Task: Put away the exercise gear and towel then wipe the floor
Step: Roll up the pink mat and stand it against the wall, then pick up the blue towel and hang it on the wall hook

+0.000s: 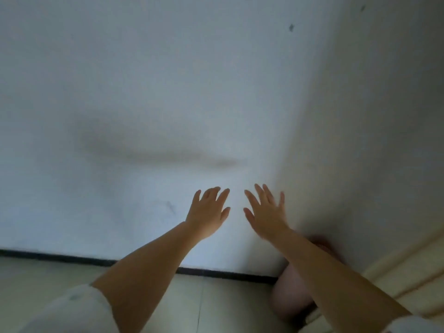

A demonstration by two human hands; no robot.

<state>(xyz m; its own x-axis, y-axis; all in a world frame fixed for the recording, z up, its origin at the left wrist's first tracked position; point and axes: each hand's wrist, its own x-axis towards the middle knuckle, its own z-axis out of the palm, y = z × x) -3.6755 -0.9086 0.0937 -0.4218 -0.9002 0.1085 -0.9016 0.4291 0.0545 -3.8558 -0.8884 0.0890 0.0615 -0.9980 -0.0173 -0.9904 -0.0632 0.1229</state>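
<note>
My left hand (209, 211) and my right hand (265, 213) are both raised in front of a white wall (149, 92), fingers spread and straight, holding nothing. They are side by side, a small gap apart, near the wall's corner. A pinkish rounded object (292, 296) sits low in the corner under my right forearm, partly hidden; I cannot tell what it is. No towel shows in this view.
A dark baseboard (60, 257) runs along the foot of the wall above a pale tiled floor (36, 277). A cream-coloured ridged surface (408, 267) rises at the right. The wall has a grey smudge (156, 150) at mid height.
</note>
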